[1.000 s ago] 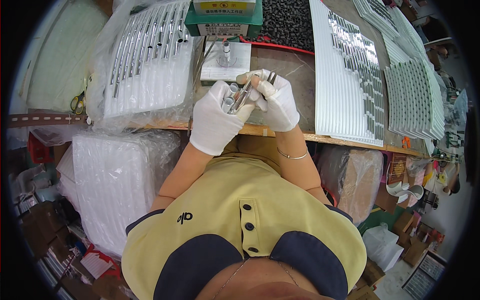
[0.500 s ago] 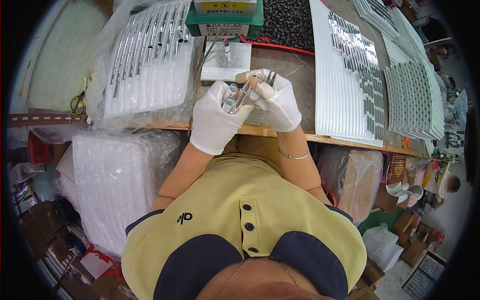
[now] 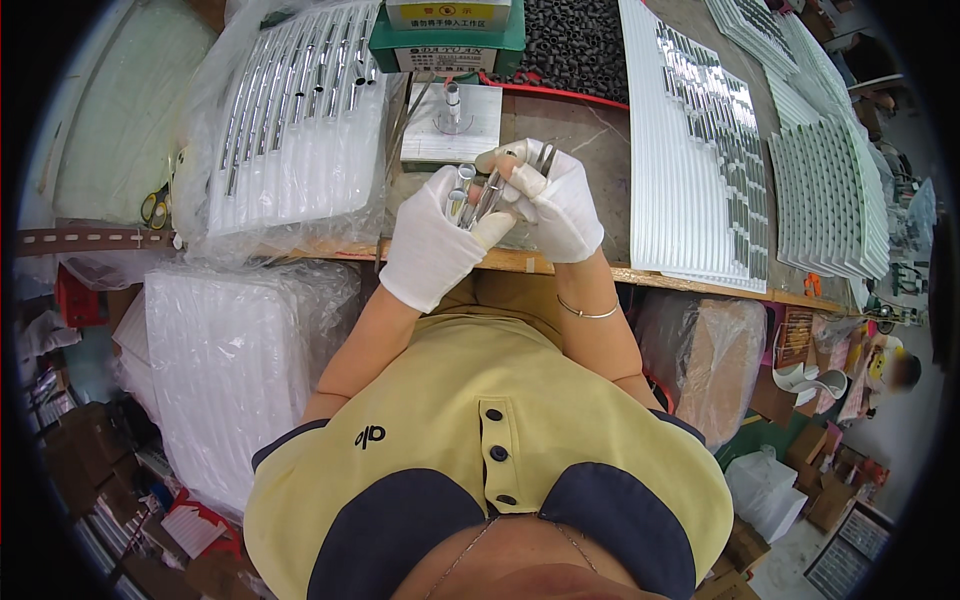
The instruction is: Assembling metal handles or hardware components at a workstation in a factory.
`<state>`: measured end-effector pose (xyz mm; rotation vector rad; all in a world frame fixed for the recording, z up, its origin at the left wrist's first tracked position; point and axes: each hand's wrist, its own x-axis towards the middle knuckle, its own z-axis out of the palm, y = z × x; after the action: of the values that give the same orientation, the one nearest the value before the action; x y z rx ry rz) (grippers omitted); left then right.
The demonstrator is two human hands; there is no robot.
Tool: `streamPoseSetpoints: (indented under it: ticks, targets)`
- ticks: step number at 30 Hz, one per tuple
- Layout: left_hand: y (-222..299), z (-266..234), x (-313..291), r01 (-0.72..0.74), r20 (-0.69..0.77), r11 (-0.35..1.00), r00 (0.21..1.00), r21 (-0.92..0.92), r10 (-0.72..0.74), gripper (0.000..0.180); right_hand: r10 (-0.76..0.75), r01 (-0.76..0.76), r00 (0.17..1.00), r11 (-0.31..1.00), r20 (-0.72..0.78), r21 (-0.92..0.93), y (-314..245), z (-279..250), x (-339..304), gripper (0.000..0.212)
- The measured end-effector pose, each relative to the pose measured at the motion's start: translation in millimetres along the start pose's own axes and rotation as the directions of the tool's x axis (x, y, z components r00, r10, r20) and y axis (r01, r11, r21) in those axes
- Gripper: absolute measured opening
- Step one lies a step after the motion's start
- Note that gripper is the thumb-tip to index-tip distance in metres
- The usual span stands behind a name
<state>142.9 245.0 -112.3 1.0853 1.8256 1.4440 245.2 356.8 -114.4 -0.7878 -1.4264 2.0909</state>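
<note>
My left hand (image 3: 435,235), in a white glove, is closed around several short, shiny metal tubes (image 3: 457,207), their open ends facing up. Close against it, my gloved right hand (image 3: 562,205) is also closed. Slim metal prongs, looking like tweezers (image 3: 545,157), stick out between its fingers. The thumb and fingertips of this hand pinch near the end of one tube, and bare fingertips show through the glove. Just beyond both hands, a metal block (image 3: 425,143) on the bench carries an upright metal post (image 3: 453,100).
Left lie long chrome tubes (image 3: 290,100) in plastic wrap, with yellow-handled scissors (image 3: 155,207) beside them. A green box (image 3: 450,55) and a red-edged tray of small black parts (image 3: 575,50) stand at the back. White-sleeved tubes (image 3: 680,170) are stacked right, along the bench's wooden edge (image 3: 520,262).
The tubes in my left hand have tilted slightly more upright. My right hand has turned a little, shifting the tweezers slightly. Both hands stay together over the bench edge.
</note>
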Motion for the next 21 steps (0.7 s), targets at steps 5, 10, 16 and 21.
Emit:
streamPoseSetpoints:
  ticks: [5, 10, 16, 21]
  targets:
    - [7, -3, 0, 0.113, 0.080, 0.986, 0.991, -0.124, -0.104, 0.029, -0.038, 0.039, 0.999, 0.995, -0.018, 0.089, -2, 2, -1, 0.020]
    - [10, -15, 3, 0.375, 0.311, 0.821, 0.916, -0.431, -0.255, 0.030, -0.019, 0.012, 0.998, 0.994, 0.063, 0.106, -7, -2, -3, 0.023]
    - [6, -16, 3, 0.355, 0.351, 0.810, 0.915, -0.467, -0.198, 0.037, -0.019, -0.004, 0.993, 0.980, 0.117, 0.199, -13, -2, -5, 0.022]
    - [7, -11, 2, 0.293, 0.259, 0.855, 0.946, -0.428, -0.195, 0.026, -0.003, -0.010, 0.992, 0.995, 0.127, 0.101, -8, -8, -3, 0.027]
